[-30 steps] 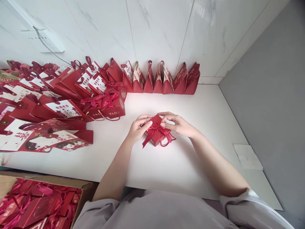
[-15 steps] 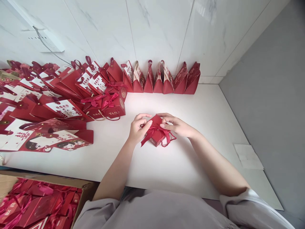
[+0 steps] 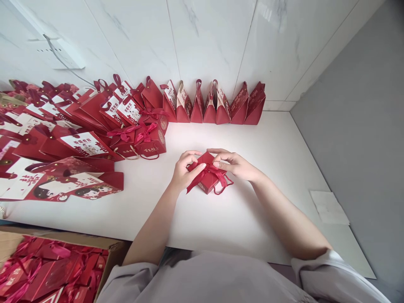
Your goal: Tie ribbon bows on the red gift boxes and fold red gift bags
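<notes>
The fingers of both hands are curled around the top of a small red box, neither clenched into a fist nor spread away from it. The left hand (image 3: pixel 185 169) lays its thumb on the bow (image 3: pixel 208 169), with its other fingers bent at the box's far left side. The right hand (image 3: pixel 236 165) has its thumb at the bow's right part and a finger reaching toward the back corner. I cannot tell whether either hand truly pinches the ribbon or only presses it.

The box (image 3: pixel 206 185) sits on the worktop (image 3: pixel 240 227) between the hands, turned so that one corner faces the person. A ribbon tail (image 3: pixel 193 184) hangs over its left side, and a twisted cord handle (image 3: pixel 218 192) loops out at the front right.

The step in hand looks like arranging the bow; a knot already seems to be there. The next move, I judge, calls for light, even handling of the loops, with the box kept steady and the lid uncreased.

Farther out, two tied boxes (image 3: pixel 150 141) stand beside crowded bags (image 3: pixel 85 145) at the left. More bags (image 3: pixel 196 112) line the wall (image 3: pixel 208 38). A carton (image 3: pixel 114 248) of red boxes stands at lower left, and paper (image 3: pixel 328 207) lies at right.
</notes>
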`<state>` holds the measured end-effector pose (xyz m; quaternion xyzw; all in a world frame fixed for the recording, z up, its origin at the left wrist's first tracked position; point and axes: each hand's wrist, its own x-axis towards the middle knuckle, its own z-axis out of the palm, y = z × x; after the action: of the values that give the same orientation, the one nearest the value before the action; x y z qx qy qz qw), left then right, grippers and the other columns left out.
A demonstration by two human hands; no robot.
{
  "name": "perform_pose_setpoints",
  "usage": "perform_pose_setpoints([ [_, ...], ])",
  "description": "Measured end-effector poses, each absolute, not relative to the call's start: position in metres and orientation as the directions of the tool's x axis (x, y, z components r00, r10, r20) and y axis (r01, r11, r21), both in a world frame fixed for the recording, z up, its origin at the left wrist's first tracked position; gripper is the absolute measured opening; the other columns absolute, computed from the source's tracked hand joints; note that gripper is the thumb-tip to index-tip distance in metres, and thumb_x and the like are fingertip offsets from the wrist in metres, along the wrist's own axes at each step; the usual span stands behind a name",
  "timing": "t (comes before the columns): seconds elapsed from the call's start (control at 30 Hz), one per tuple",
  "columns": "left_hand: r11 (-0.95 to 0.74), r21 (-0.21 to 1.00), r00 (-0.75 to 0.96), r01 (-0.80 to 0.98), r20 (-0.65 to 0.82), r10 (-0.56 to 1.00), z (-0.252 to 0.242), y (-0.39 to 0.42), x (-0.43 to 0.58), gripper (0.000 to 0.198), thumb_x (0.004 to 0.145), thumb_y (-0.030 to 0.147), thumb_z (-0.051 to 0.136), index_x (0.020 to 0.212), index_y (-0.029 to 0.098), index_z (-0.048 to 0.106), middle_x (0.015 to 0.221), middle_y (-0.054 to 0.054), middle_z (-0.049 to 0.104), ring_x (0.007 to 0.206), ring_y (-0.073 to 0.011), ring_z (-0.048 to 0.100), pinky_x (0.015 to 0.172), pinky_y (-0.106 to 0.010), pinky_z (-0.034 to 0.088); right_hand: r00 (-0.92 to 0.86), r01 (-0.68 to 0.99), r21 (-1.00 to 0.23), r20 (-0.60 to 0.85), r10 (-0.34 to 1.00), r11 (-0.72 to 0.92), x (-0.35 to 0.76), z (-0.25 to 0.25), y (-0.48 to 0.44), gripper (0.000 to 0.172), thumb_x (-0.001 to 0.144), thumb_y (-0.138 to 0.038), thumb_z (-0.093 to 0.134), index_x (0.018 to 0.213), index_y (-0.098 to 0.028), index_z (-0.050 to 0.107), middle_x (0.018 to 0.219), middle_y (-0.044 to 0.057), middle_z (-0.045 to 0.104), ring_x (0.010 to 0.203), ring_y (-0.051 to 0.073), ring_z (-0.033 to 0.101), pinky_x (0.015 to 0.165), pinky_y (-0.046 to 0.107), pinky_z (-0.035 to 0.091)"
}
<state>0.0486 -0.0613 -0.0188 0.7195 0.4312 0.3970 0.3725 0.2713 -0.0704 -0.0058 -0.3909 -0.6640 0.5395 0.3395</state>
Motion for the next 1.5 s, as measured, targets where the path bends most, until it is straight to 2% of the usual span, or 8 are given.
perform_pose_setpoints([
  [0.1,-0.364,0.877,0.342,0.314,0.254,0.905,-0.016,-0.064,0.053,0.012,0.083,0.032,0.067,0.080,0.021,0.062,0.120,-0.007,0.058,0.116,-0.0229,0.057,0.100,-0.039,0.045,-0.478,0.159,-0.982,0.013,0.878,0.101,0.272,-0.005,-0.069,0.033,0.090,-0.052,0.058,0.084,-0.023,0.072,0.147,0.005,0.047,0.138,0.027,0.042,0.113,0.046,0.031],
  [0.2,-0.368,0.868,0.371,0.332,0.239,0.897,-0.015,-0.066,0.054,0.009,0.081,0.030,0.068,0.080,0.021,0.066,0.125,-0.007,0.055,0.117,-0.0235,0.057,0.098,-0.038,0.047,-0.519,0.191,-0.974,0.007,0.855,0.124,0.273,-0.004,-0.069,0.031,0.088,-0.052,0.062,0.081,-0.023,0.072,0.147,0.006,0.047,0.142,0.028,0.035,0.114,0.045,0.028],
  [0.63,-0.332,0.849,0.430,0.412,0.140,0.892,-0.015,-0.062,0.052,0.012,0.079,0.032,0.068,0.074,0.021,0.066,0.128,-0.008,0.055,0.126,-0.0279,0.052,0.106,-0.042,0.043,-0.439,0.131,-0.981,0.069,0.896,0.140,0.263,-0.018,-0.067,0.031,0.091,-0.046,0.058,0.075,-0.021,0.059,0.140,0.005,0.049,0.125,0.023,0.051,0.108,0.041,0.037],
  [0.87,-0.270,0.937,0.501,0.223,0.127,0.856,-0.013,-0.057,0.032,0.021,0.084,0.035,0.062,0.102,0.023,0.059,0.138,-0.010,0.051,0.130,-0.0279,0.049,0.102,-0.044,0.044,-0.480,0.114,-0.989,0.029,0.877,0.095,0.273,-0.011,-0.066,0.032,0.089,-0.051,0.060,0.080,-0.022,0.065,0.142,0.006,0.051,0.132,0.027,0.047,0.108,0.043,0.037],
  [1.0,-0.369,0.888,0.519,0.274,0.186,0.834,-0.010,-0.054,0.026,0.011,0.085,0.033,0.062,0.086,0.022,0.063,0.136,-0.009,0.053,0.134,-0.0269,0.044,0.109,-0.044,0.038,-0.535,0.137,-0.986,0.008,0.845,0.095,0.278,-0.009,-0.065,0.029,0.087,-0.050,0.064,0.082,-0.023,0.071,0.144,0.005,0.049,0.135,0.028,0.045,0.108,0.043,0.037],
  [1.2,-0.351,0.881,0.484,0.317,0.168,0.859,-0.010,-0.055,0.031,0.024,0.088,0.036,0.059,0.070,0.020,0.055,0.134,-0.008,0.055,0.127,-0.0269,0.050,0.099,-0.042,0.046,-0.518,0.096,-0.992,0.023,0.855,0.084,0.272,-0.011,-0.065,0.038,0.091,-0.053,0.055,0.075,-0.021,0.067,0.142,0.004,0.052,0.119,0.025,0.057,0.102,0.042,0.043],
  [1.33,-0.354,0.877,0.492,0.325,0.163,0.855,-0.009,-0.056,0.035,0.030,0.090,0.037,0.055,0.067,0.019,0.050,0.131,-0.008,0.056,0.120,-0.0258,0.054,0.093,-0.041,0.049,-0.481,0.111,-0.985,0.065,0.875,0.134,0.270,-0.011,-0.066,0.039,0.091,-0.052,0.056,0.070,-0.020,0.061,0.139,0.005,0.054,0.120,0.024,0.055,0.105,0.042,0.040],
  [1.5,-0.453,0.814,0.483,0.363,0.251,0.839,-0.008,-0.057,0.035,0.029,0.091,0.032,0.054,0.065,0.020,0.048,0.131,-0.006,0.057,0.122,-0.0244,0.051,0.101,-0.041,0.044,-0.459,0.148,-0.974,0.083,0.885,0.169,0.273,-0.011,-0.067,0.036,0.093,-0.050,0.055,0.072,-0.022,0.063,0.138,0.004,0.053,0.123,0.024,0.053,0.108,0.044,0.036],
])
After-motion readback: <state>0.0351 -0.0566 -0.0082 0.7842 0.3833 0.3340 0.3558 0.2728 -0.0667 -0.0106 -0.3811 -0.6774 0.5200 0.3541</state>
